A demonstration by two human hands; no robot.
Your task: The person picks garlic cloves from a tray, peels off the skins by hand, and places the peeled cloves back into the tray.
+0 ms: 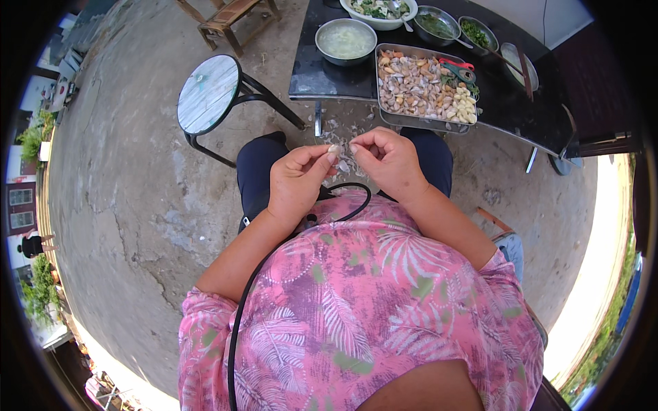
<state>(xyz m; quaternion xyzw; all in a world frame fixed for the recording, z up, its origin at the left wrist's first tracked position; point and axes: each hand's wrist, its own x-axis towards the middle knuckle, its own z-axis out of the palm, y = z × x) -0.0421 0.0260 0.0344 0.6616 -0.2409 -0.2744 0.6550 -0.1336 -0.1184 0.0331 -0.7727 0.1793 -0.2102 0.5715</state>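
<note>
My left hand [300, 177] pinches a pale garlic clove [333, 149] between thumb and forefinger. Close by on its right, my right hand [388, 159] has thumb and forefinger pressed together, and nothing shows between them. Both hands are over my lap, in front of a metal tray [426, 119] at the edge of the black table [329, 85]. Unpeeled garlic cloves [411, 82] fill most of the tray. Peeled cloves [463, 108] are heaped in its near right corner. Scissors [465, 74] with red on the handle lie at its right side.
Left of the tray stands a bowl of cloudy liquid [345, 43]. Behind are a white bowl of food [354, 14] and bowls of greens [436, 25]. Chopsticks [525, 72] rest across a bowl on the right. A round stool [209, 95] stands left; garlic skins [349, 136] litter the floor.
</note>
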